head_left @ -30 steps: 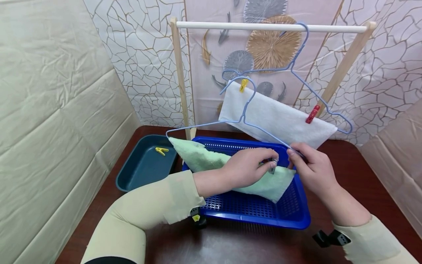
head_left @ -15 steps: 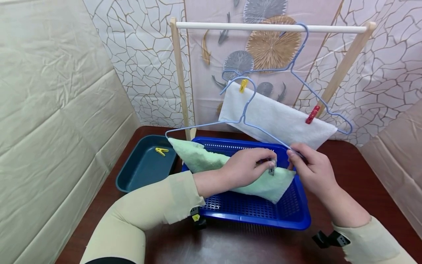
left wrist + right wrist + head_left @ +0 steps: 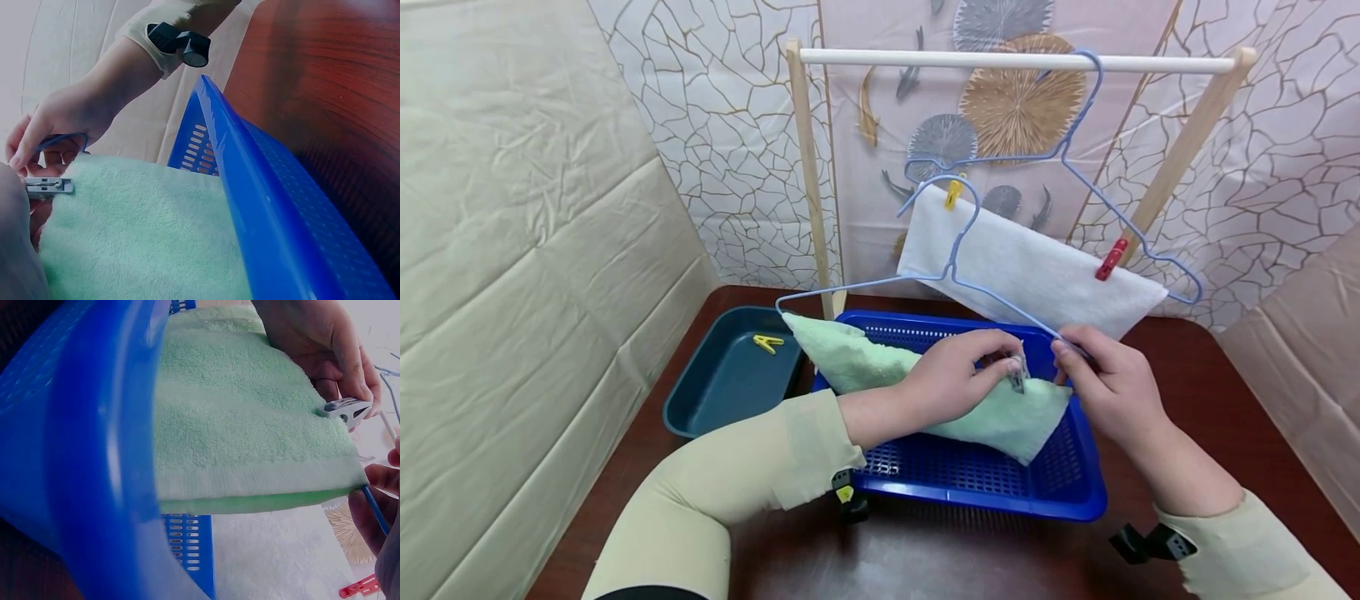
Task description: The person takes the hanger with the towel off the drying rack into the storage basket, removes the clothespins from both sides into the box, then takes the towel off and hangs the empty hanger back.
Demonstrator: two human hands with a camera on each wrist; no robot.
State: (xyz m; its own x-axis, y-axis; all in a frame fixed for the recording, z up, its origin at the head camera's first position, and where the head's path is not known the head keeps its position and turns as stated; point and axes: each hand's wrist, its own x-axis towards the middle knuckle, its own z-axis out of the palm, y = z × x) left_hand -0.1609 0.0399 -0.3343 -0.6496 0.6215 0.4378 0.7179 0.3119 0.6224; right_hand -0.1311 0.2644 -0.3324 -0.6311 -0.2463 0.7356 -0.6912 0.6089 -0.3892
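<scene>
In the head view a pale green towel [image 3: 880, 367] is draped over a blue wire hanger [image 3: 992, 296]. My left hand [image 3: 951, 379] pinches a grey clothespin [image 3: 1018, 377] between thumb and fingers at the towel's upper edge, near its right end. The right wrist view shows that clothespin [image 3: 347, 409] with its tip against the towel fold. My right hand [image 3: 1112, 379] holds the right end of the hanger beside the towel's corner. Its fingers show around the wire in the left wrist view, where my left hand [image 3: 15, 231] is mostly cut off.
Below the towel stands a blue perforated basket [image 3: 955, 496]. A dark teal tray [image 3: 700, 400] on the left holds a yellow clothespin [image 3: 767, 343]. Behind, a white towel [image 3: 1022, 258] hangs from another blue hanger [image 3: 1105, 196] on a rack [image 3: 925, 57], with yellow and red clothespins [image 3: 1111, 259].
My left hand has shifted very slightly left at the grey clothespin, which stays by the towel's edge. The right hand and hanger are almost still.
</scene>
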